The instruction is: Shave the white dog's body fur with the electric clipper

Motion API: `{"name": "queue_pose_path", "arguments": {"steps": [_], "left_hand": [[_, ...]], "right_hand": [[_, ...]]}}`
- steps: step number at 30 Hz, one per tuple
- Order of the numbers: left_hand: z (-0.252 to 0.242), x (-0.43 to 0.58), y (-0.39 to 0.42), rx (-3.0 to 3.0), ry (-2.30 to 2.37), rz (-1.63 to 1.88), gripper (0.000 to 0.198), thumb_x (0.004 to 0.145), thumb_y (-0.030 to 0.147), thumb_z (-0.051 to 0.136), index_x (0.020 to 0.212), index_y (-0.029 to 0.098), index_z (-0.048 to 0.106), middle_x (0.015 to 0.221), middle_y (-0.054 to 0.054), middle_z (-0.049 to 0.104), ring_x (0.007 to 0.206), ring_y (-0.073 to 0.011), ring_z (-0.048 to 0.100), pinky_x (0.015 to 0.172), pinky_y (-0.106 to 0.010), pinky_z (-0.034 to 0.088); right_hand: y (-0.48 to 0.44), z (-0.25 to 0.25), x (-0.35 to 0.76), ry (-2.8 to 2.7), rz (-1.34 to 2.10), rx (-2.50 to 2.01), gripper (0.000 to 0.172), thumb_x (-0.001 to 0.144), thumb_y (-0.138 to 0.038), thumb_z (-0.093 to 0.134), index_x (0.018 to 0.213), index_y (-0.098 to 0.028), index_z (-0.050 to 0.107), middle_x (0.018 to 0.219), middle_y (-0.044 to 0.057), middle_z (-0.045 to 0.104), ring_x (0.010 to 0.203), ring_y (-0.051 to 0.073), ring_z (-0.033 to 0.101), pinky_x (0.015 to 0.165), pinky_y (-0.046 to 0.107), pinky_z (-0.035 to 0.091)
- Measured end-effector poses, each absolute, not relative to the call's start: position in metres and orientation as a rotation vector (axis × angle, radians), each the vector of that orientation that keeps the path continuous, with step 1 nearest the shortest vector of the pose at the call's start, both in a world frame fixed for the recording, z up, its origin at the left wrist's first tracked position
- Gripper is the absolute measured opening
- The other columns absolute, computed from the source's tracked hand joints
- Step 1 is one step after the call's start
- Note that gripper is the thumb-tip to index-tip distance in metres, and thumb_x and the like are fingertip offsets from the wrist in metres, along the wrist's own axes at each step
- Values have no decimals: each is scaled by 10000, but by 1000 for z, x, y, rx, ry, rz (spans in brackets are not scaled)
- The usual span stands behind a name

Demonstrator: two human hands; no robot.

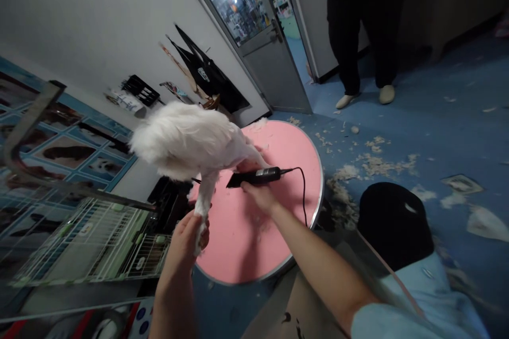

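Observation:
A white dog (191,137) stands on a round pink grooming table (286,143), its body clipped short and its head end still fluffy. My left hand (189,233) is wrapped round the lower part of one of its front legs (204,196). In my right hand (258,193) I hold black hair clippers (256,176), with the blade end pointing left toward that leg, a small gap apart. The clippers' cord (304,190) loops down over the table's right side. The dog's face is turned away and hidden.
A metal bar (24,169) and wire cages (87,243) stand at the left. Cut hair (377,164) litters the blue floor on the right. A person in dark trousers (361,21) stands near the grey door (274,63). Black aprons (207,71) hang on the wall.

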State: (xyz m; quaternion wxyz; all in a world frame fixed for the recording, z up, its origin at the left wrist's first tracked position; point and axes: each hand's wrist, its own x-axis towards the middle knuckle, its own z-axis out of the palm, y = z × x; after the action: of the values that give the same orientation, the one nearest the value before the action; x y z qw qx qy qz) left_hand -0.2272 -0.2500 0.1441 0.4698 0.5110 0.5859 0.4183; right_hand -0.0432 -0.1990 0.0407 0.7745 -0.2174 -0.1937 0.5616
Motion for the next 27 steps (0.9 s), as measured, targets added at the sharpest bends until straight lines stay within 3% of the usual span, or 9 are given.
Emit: {"name": "queue_pose_path", "arguments": {"steps": [2, 6, 9, 11, 14, 19, 23, 27], "left_hand": [[143, -228, -250, 1267, 1453, 1028, 402, 695, 455, 745, 941, 168, 606, 565, 46, 467, 397, -47, 341, 393, -171, 218], [145, -225, -255, 1267, 1529, 985, 478, 595, 501, 781, 877, 173, 575, 549, 57, 473, 385, -51, 339, 380, -176, 218], [143, -224, -256, 1244, 1572, 936, 565, 538, 570, 809, 851, 175, 553, 535, 63, 470, 375, -58, 346, 371, -180, 231], [137, -228, -255, 1233, 1575, 918, 626, 537, 609, 819, 906, 165, 575, 541, 65, 471, 387, -64, 361, 378, -182, 260], [123, -237, -253, 1223, 1549, 898, 677, 570, 665, 808, 964, 159, 592, 551, 71, 456, 394, -57, 339, 383, -174, 248], [113, -249, -261, 1240, 1528, 890, 640, 632, 738, 775, 829, 165, 570, 541, 80, 382, 397, -33, 281, 389, -149, 196], [124, -254, -269, 1301, 1537, 867, 651, 663, 776, 743, 727, 171, 515, 521, 76, 362, 395, -31, 266, 382, -151, 222], [136, -259, -273, 1367, 1583, 857, 648, 674, 788, 726, 733, 171, 537, 512, 71, 347, 405, -47, 287, 376, -156, 235]], "right_hand": [[-211, 39, -32, -645, 1155, -489, 417, 624, -291, 870, 1020, -275, 743, 1140, 35, 755, 1051, 254, 684, 885, 399, 581], [-220, 33, -21, -1279, 800, -503, 419, 721, -327, 850, 1117, -269, 724, 1283, 71, 724, 1157, 264, 685, 1042, 467, 533], [-215, 31, -16, -1564, 591, -448, 306, 777, -355, 807, 1062, -263, 744, 1302, 69, 729, 1115, 242, 723, 940, 398, 598], [-210, 32, -11, -1700, 481, -434, 157, 861, -321, 713, 999, -267, 764, 1265, 54, 750, 962, 199, 765, 795, 322, 625], [-206, 36, 1, -1837, 398, -422, 188, 914, -258, 604, 922, -294, 788, 1202, 13, 776, 762, 137, 755, 661, 250, 602], [-196, 39, 12, -1849, 524, -359, 214, 877, -246, 656, 1018, -336, 790, 1183, 4, 782, 785, 131, 745, 637, 225, 575], [-177, 45, 7, -1792, 560, -244, 108, 800, -242, 751, 854, -330, 781, 1013, -17, 811, 606, 102, 661, 608, 247, 563], [-159, 59, -4, -1884, 674, -200, 69, 760, -219, 776, 755, -287, 768, 929, -11, 813, 564, 94, 621, 591, 245, 537]]}}
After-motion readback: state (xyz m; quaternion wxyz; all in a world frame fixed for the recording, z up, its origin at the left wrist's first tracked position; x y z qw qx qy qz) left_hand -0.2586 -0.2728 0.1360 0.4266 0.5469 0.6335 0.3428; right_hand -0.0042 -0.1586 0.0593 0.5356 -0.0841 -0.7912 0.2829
